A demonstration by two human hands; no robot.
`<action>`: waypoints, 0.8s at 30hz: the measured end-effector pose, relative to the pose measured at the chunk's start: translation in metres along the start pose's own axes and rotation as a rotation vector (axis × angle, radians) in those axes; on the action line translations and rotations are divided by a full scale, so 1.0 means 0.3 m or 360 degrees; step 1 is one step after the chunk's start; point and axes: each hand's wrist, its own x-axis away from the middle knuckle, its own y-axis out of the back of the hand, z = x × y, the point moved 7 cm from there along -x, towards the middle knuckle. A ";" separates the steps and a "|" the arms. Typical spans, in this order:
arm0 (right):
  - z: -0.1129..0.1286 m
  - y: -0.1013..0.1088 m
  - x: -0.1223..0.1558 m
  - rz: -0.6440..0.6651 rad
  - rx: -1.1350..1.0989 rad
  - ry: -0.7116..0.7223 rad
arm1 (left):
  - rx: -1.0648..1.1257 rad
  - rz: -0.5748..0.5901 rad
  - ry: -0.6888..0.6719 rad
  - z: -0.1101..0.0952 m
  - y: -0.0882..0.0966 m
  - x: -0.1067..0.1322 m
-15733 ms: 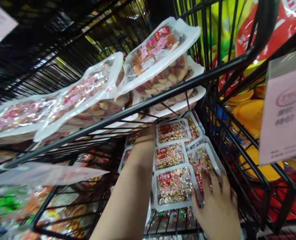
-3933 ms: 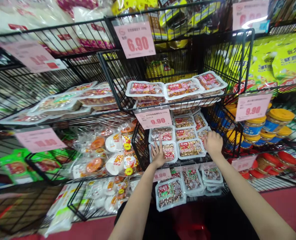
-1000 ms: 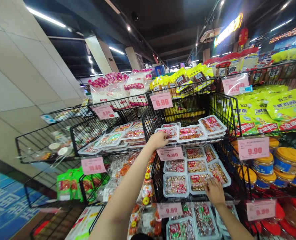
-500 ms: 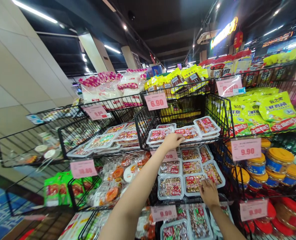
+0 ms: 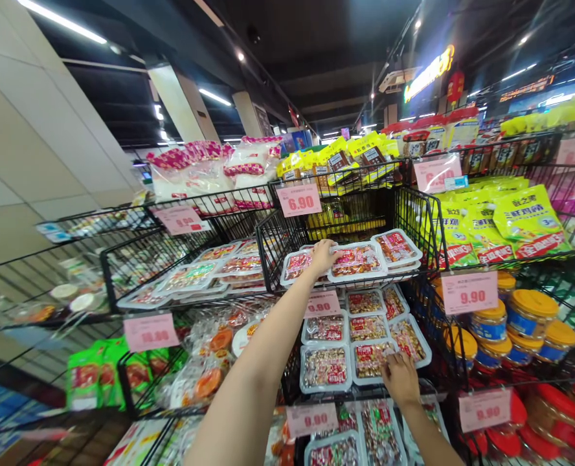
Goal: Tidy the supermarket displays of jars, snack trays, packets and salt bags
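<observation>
In the upper wire basket, my left hand has its fingers closed over the left edge of a clear-wrapped food tray with a red label. This tray lies partly over a neighbouring tray, which my forearm and hand partly cover. Lower down, my right hand rests its loosely bent fingers on the right edge of another wrapped tray. A larger tray sits just beyond those fingers. My left forearm crosses in front of the lower shelf.
Black wire baskets hold goods all round. Stacked trays lie to the left, yellow bags and yellow-lidded jars to the right. A pink price card hangs between the two tray shelves. Basket side walls stand beside the upper trays.
My left hand has moved left and slightly up, and the middle upper tray has shifted left over its neighbour. My right hand stays at the same lower tray. The view has shifted slightly.
</observation>
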 end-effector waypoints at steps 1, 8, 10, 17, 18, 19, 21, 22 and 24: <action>0.001 0.002 0.000 -0.0009 0.0004 -0.0001 | 0.0012 -0.0045 0.0007 -0.002 0.008 0.005; 0.006 0.009 0.001 -0.0019 0.0014 0.0004 | 0.0177 -0.0266 -0.0099 -0.032 0.041 0.028; 0.006 0.006 0.001 -0.0011 0.0017 0.0006 | 0.0172 -0.0282 -0.0092 -0.034 0.038 0.031; 0.006 0.004 0.000 0.0014 0.0030 0.0010 | 0.0139 -0.0383 -0.0086 -0.038 0.024 0.051; 0.007 0.005 -0.001 0.0021 0.0026 0.0010 | 0.0133 -0.0411 -0.0092 -0.038 0.024 0.054; 0.008 0.007 -0.001 0.0025 0.0022 0.0008 | 0.0130 -0.0431 -0.0100 -0.039 0.024 0.056; 0.008 0.009 -0.001 0.0028 0.0015 -0.0001 | 0.0126 -0.0444 -0.0114 -0.040 0.021 0.059; 0.009 0.010 -0.001 0.0025 0.0013 -0.0003 | 0.0122 -0.0441 -0.0118 -0.040 0.019 0.059; 0.009 0.010 -0.001 0.0016 0.0015 -0.0005 | 0.0109 -0.0436 -0.0115 -0.040 0.018 0.061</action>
